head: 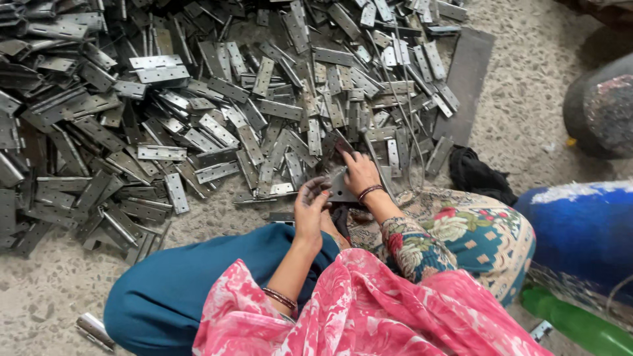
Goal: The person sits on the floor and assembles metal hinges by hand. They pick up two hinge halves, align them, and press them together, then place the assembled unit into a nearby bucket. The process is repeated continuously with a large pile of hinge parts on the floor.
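Observation:
I sit on the floor facing a big heap of grey metal hinges (217, 112). One hinge (341, 188) is gripped between both hands just above my knees. My left hand (310, 207) clasps its near left edge, fingers curled over it. My right hand (361, 173) presses on its far right side, a bangle on the wrist. Thin metal rods (402, 125) lie across the heap just beyond the right hand.
A flat dark metal plate (465, 79) lies at the heap's right edge. A black cloth (478, 175) sits beside my right knee. A blue drum (580, 231), a dark round drum (603, 105) and a green bottle (580, 326) stand at right. One hinge (95, 329) lies bottom left.

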